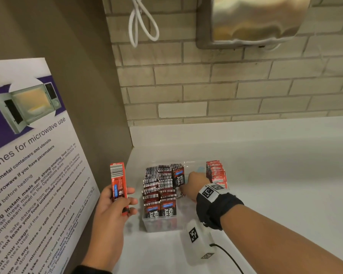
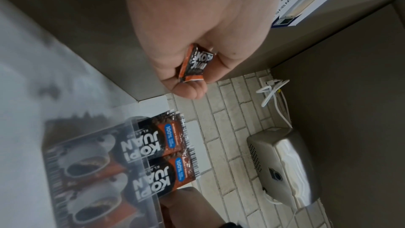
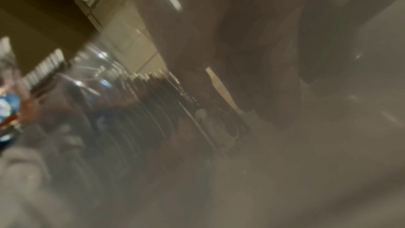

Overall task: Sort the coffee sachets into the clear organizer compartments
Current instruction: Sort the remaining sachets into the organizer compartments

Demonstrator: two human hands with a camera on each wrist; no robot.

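Observation:
My left hand [image 1: 120, 199] grips a stack of red coffee sachets [image 1: 118, 182] upright, left of the clear organizer [image 1: 160, 227]; in the left wrist view the fingers [image 2: 188, 86] curl round the stack [image 2: 195, 65]. Dark Kopi Juan sachets [image 1: 160, 186] fill the organizer's left compartments [image 2: 157, 146]. Red sachets [image 1: 216, 173] stand in its right compartment. My right hand [image 1: 194, 183] reaches down into the middle compartment, next to one dark sachet [image 1: 178, 177]. Its fingertips are hidden, and the right wrist view is a blur.
The organizer stands in the back left corner of a white counter [image 1: 275, 175]. A microwave guidelines poster [image 1: 28, 155] leans on the left wall. A metal hand dryer [image 1: 253, 20] and a white cable [image 1: 141, 22] hang on the brick wall. A white tagged box [image 1: 196, 240] with a black cord lies near the front.

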